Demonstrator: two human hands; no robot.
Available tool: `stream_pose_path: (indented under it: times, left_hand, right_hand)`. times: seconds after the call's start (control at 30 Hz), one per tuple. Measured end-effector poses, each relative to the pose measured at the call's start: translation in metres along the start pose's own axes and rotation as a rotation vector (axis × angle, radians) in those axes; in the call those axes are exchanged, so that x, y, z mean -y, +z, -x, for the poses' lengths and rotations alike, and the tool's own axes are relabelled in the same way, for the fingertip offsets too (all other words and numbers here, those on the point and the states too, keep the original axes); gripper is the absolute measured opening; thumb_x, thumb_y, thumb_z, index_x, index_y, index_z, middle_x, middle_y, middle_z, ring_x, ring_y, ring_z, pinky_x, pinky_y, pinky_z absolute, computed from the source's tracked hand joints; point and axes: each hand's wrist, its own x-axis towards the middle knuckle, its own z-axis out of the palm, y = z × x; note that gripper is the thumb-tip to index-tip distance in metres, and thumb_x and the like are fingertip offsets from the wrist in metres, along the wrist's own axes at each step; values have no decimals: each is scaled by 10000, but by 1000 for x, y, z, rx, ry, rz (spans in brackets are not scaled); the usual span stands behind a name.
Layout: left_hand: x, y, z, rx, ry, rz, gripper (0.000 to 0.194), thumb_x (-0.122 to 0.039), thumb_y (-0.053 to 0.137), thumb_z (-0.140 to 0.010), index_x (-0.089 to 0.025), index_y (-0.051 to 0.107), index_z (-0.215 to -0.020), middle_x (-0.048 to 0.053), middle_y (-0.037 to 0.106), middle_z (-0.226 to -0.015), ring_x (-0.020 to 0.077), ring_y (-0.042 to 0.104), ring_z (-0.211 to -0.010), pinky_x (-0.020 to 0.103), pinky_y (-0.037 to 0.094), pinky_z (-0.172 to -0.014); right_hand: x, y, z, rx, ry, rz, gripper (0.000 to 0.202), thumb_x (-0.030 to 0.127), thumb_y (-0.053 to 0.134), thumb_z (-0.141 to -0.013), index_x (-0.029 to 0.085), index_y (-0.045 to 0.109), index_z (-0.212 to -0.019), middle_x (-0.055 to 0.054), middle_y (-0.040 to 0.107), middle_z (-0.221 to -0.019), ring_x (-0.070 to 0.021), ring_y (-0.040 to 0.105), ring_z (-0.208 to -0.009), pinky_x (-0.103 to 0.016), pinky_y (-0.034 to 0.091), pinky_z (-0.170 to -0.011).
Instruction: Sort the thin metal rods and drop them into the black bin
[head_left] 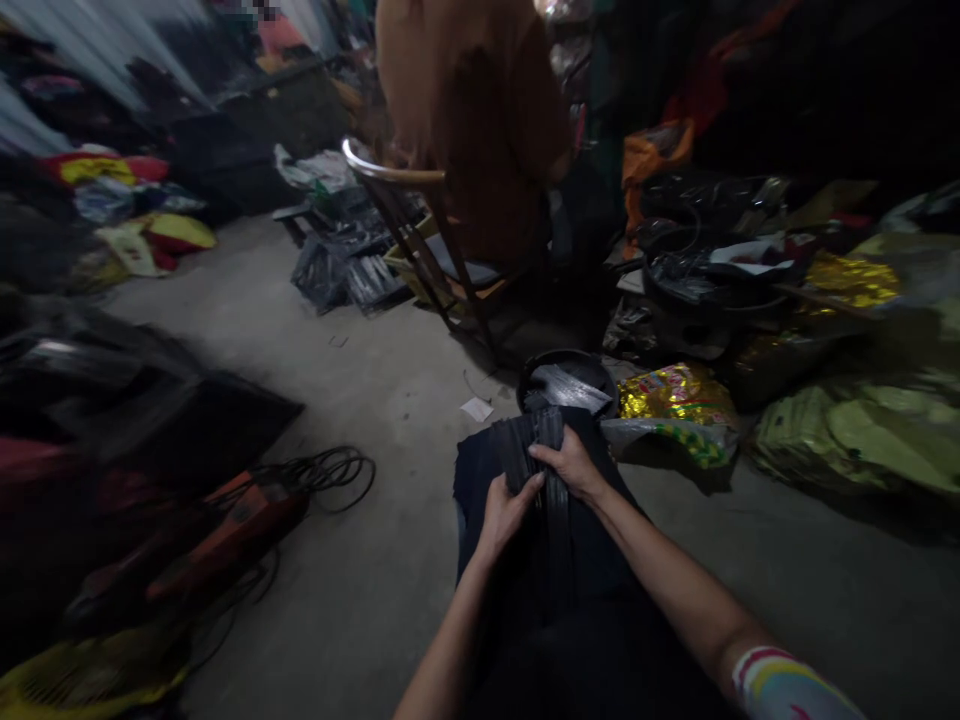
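Note:
A bundle of thin black strips (553, 490) lies over a dark cloth (480, 470) on my lap. My left hand (508, 515) is closed on the left side of the bundle, its thumb on top. Higher up and to the right, my right hand (576, 466) grips the same bundle with its thumb pressed across the strips. What the strips are made of is hard to make out in the dim light. Just beyond the cloth stands a round black basin (527, 380) with shiny grey strips (566, 388) in it.
A person in a brown top (465, 110) sits ahead on a chair (397, 177), back turned. Gold-printed packaging (679, 392) and pale-green folded sacks (847, 440) lie at right. An orange tool (232, 530) and a coiled black cable (337, 478) lie left on the concrete floor (352, 580).

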Motion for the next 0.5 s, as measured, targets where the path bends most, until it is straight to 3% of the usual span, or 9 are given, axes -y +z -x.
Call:
stream_pose_path:
  times: [0.2, 0.37, 0.5]
  left_hand:
    - [1, -12, 2, 15, -101, 107, 525, -481, 777, -678, -121, 698, -1052, 103, 750, -982, 270, 697, -884, 338, 542, -782]
    - [5, -20, 2, 60, -133, 65, 512, -474, 785, -668, -119, 703, -1028, 102, 753, -957, 265, 700, -853, 334, 544, -770]
    - [7, -15, -2, 73, -106, 51, 529, -472, 794, -655, -107, 696, -1026, 109, 754, -946, 276, 701, -851, 349, 550, -763]
  right_hand:
    - [10, -1, 1, 9, -12, -35, 306, 276, 779, -612, 238, 588, -848, 36, 616, -717, -153, 551, -614, -268, 445, -594]
    - [17, -5, 0, 177, -5, -130, 353, 350, 842, -584, 202, 667, -853, 16, 666, -795, -143, 592, -684, -267, 462, -668]
    - [18, -2, -5, 175, 118, -158, 358, 332, 864, -529, 182, 691, -804, 29, 655, -704, -126, 572, -605, -255, 445, -610]
